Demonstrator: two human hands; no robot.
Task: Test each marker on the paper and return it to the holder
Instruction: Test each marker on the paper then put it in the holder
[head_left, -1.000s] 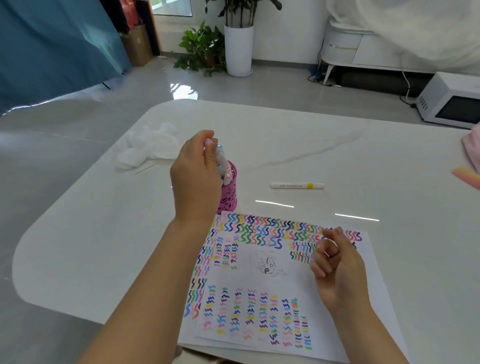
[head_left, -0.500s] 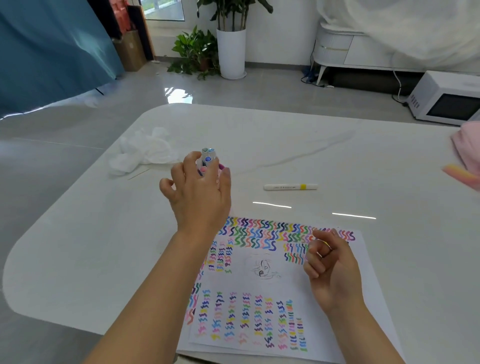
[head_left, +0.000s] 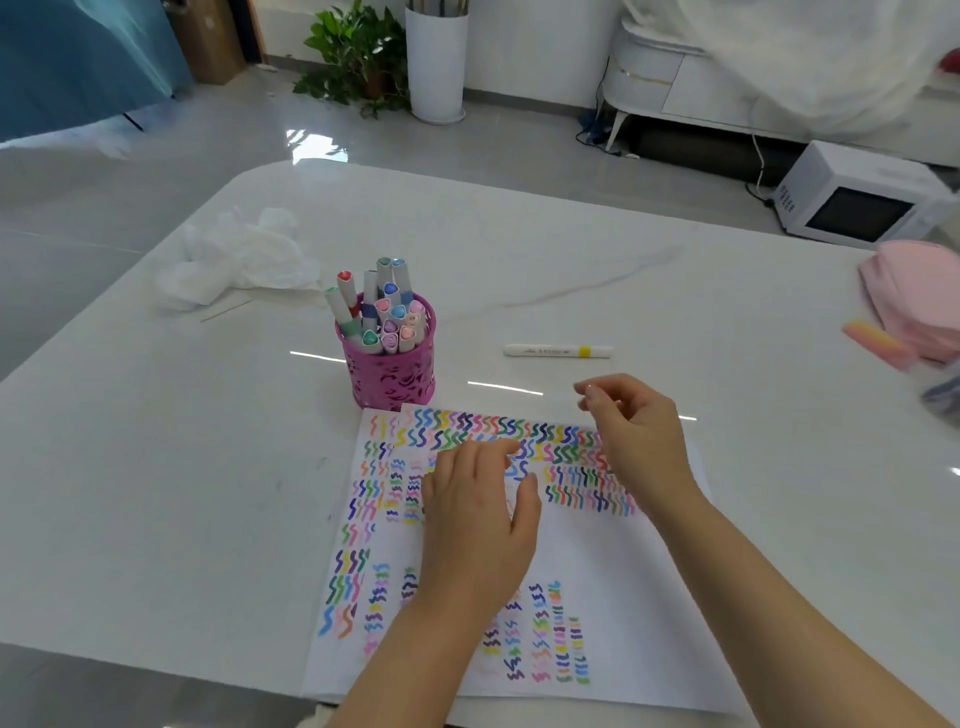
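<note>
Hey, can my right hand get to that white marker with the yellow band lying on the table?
Probably yes. The right hand is empty above the far edge of the paper, and the white marker lies just beyond on the table, nothing between.

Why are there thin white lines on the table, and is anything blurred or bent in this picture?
Head view: the white streaks are reflections, likely of lights, on the glossy table; head view: the floor behind carries a brighter glare patch; the pink cloth at the right edge is smeared; the wide lens bows the table's edges; the holder and paper look sharp.
</note>
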